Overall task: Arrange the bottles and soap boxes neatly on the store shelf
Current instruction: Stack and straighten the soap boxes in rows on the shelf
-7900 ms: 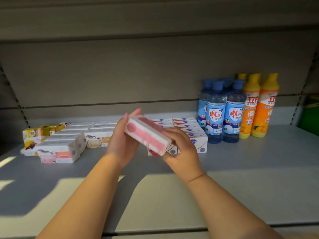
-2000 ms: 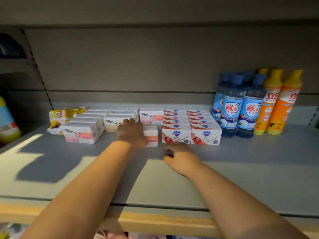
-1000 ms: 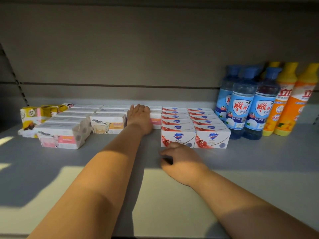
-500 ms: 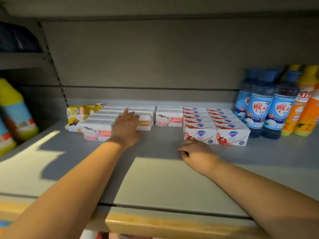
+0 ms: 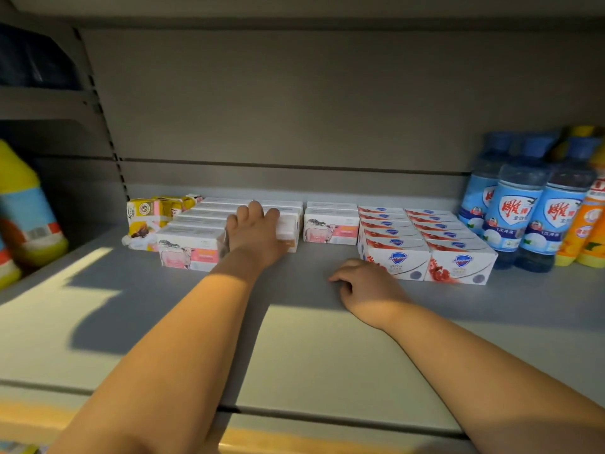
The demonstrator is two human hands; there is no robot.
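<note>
In the head view, the left hand (image 5: 258, 234) reaches into the shelf (image 5: 327, 355) and lies on the middle row of sheep-printed soap boxes (image 5: 289, 224). Its grip is spread: the fingers stretch forward flat over the box tops and, as far as can be seen, wrap round nothing. That row runs front to back, straight away from the person, so the forearm lines up with its long axis, which suits a push or pull along it. The neighbouring left row (image 5: 188, 253) juts nearer the shelf front. On the right, across a narrow gap, stands a shorter row (image 5: 330, 229). The right hand (image 5: 366, 286) rests on the shelf with fingers loosely curled on nothing, just before the red-and-white soap boxes (image 5: 425, 260) and nearer to them than to the sheep boxes. The blue bottles (image 5: 523, 217) and orange bottles (image 5: 586, 231) stand upright at the far right, out of either hand's reach for now.
</note>
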